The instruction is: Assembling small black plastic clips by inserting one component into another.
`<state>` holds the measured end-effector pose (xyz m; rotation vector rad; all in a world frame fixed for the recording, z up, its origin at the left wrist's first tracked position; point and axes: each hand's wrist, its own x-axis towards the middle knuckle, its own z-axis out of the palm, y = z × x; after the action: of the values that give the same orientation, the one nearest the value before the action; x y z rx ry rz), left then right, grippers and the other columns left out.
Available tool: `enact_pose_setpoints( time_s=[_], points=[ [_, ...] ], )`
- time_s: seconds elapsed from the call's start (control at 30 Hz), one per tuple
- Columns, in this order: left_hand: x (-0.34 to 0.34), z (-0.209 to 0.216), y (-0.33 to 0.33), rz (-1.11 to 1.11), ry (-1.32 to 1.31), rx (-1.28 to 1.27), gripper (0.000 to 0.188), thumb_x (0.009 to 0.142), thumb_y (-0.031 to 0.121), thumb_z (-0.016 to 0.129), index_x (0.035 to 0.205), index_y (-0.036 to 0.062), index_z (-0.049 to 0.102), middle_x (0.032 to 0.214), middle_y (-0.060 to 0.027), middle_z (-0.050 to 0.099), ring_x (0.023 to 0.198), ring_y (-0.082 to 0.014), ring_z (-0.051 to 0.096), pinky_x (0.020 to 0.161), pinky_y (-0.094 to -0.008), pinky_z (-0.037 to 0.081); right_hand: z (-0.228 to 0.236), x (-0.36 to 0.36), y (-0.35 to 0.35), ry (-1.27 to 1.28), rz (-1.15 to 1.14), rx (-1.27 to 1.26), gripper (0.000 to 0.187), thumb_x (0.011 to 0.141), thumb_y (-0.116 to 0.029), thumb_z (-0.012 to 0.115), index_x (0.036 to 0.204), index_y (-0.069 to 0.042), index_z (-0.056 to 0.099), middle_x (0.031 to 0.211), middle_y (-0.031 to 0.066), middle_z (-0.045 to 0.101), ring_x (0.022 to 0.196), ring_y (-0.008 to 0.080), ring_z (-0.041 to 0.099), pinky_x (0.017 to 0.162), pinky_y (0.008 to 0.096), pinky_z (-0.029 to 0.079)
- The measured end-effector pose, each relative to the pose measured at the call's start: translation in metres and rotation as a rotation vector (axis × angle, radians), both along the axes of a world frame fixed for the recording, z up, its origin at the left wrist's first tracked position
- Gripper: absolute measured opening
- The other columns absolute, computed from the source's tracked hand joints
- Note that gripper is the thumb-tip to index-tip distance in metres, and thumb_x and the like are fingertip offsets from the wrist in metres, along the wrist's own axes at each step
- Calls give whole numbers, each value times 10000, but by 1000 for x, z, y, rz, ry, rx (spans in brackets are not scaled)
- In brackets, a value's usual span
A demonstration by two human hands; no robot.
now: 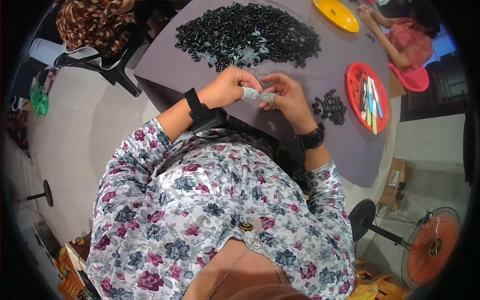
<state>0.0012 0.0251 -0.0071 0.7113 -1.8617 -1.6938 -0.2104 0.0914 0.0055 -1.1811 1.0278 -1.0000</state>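
Note:
My left hand (231, 86) and my right hand (290, 96) meet over the near edge of the table, fingers pinched and tips nearly touching. Pale grey wrapping (250, 93) covers a digit on my left hand, and similar wrapping (268, 97) covers one on my right. Whatever lies between the fingertips is too small to make out. Just beyond them spreads a large heap of small black pieces (240, 32), with clear slivers (252, 50) mixed in. A smaller pile of black pieces (330, 107) lies right of my right hand.
A red plate (354, 70) on the right holds several knife-like tools with coloured handles (371, 102). At the far side sits a yellow plate (337, 14). Two other people sit around the grey-covered table (350, 160). An orange fan (435, 246) stands at lower right.

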Motion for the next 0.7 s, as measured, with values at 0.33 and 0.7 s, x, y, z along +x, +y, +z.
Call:
enact_pose_setpoints(
  time_s=[0.33, 0.7],
  points=[
    [13, 1, -21, 134, 109, 192, 216, 854, -72, 567, 996, 7, 710, 848, -20, 692, 699, -65, 598, 618, -192, 470, 18, -65, -62, 1182, -233, -391, 149, 802, -38, 649, 947, -4, 659, 865, 178, 694, 799, 331, 680, 695, 405, 516],
    [9, 1, -19, 138, 128, 247, 147, 932, -2, 601, 1048, -13, 691, 889, -37, 693, 727, -69, 625, 673, -202, 518, 4, -67, -81, 1220, -154, -401, 145, 792, -63, 618, 927, -26, 655, 784, 188, 675, 757, 345, 656, 681, 391, 502]
  ],
)
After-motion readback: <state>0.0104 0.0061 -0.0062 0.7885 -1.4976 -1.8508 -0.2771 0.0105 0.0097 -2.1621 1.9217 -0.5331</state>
